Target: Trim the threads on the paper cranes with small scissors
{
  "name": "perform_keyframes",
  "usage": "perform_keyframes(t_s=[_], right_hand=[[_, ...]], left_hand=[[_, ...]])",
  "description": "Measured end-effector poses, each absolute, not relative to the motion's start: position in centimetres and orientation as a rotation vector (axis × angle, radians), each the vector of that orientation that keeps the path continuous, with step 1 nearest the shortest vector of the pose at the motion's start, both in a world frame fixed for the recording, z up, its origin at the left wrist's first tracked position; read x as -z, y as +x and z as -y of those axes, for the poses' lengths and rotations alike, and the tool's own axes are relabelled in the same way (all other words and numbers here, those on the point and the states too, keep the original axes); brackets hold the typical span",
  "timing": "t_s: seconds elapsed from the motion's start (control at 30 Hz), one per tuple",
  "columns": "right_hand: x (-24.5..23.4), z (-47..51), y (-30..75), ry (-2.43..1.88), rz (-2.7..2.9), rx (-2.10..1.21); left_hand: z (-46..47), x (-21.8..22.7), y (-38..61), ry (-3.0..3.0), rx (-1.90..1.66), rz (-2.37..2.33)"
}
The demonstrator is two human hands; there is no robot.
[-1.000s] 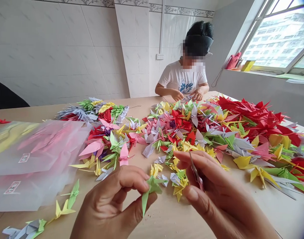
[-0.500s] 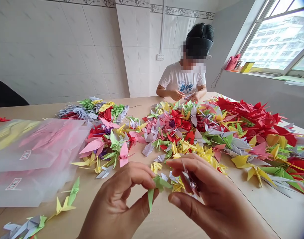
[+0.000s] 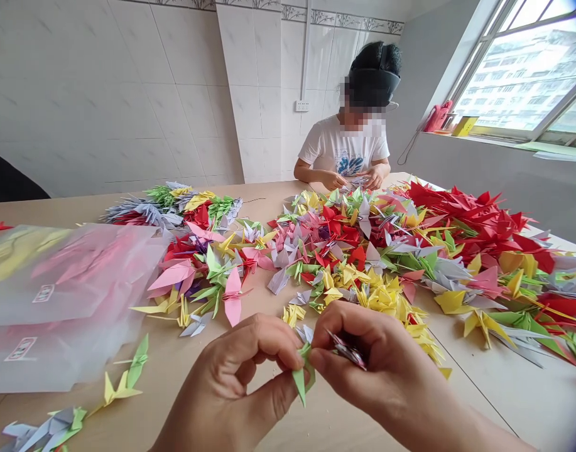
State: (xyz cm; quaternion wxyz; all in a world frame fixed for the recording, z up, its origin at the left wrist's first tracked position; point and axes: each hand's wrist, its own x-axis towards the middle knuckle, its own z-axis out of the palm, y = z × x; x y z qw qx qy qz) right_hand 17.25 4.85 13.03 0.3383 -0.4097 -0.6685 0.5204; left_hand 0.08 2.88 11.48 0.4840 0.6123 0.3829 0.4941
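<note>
My left hand (image 3: pixel 235 383) pinches a small green folded paper crane (image 3: pixel 303 376) between thumb and fingers, low in the middle of the view. My right hand (image 3: pixel 377 370) meets it from the right, its fingertips pressed on the same green crane. A thin metal tool with a pinkish tip (image 3: pixel 347 350), perhaps tweezers, lies gripped inside the right hand's fingers. Both hands hover just above the wooden table (image 3: pixel 316 420), in front of a wide heap of coloured paper cranes (image 3: pixel 363 251).
Frosted plastic bags of paper (image 3: pixel 56 295) lie at the left. Loose yellow and green cranes (image 3: pixel 122 383) sit near the front left edge. Another person (image 3: pixel 347 138) sits at the far side, hands busy with paper. A window (image 3: pixel 527 69) is at the right.
My right hand has moved left and closed in on the green crane held by my left hand. The crane's wing now points down between the fingertips.
</note>
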Motion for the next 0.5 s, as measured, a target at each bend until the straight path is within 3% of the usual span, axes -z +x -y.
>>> perform_keyframes(t_s=[0.23, 0.5], right_hand=[[-12.72, -5.21, 17.22, -1.023, 1.562, -1.643], [-13.04, -5.04, 16.92, -1.027, 1.497, -1.592]], left_hand=[[-2.95, -11.92, 0.33, 1.269, -1.128, -0.869], [-2.31, -10.96, 0.34, 1.913, -1.344, -1.091]])
